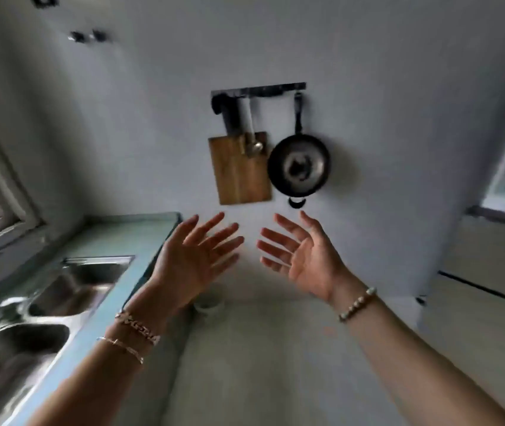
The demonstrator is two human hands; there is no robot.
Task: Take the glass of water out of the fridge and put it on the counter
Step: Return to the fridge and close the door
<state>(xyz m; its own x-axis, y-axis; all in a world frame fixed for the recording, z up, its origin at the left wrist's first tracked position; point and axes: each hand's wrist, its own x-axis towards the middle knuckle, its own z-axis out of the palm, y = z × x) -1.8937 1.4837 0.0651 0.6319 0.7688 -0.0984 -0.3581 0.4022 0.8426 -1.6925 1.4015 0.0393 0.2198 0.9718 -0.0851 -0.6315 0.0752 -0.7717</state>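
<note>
Head view: two empty hands, left hand (192, 256) and right hand (303, 256)

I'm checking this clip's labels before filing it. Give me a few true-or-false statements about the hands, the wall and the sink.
1. Both hands, left and right, are open and hold nothing. True.
2. A black frying pan hangs right of a wooden cutting board. True.
3. The steel double sink lies on the person's right. False: it is on the left.
4. The right hand grips a glass of water. False: no glass is in either hand.
5. The right wrist wears a beaded bracelet. True.
</note>
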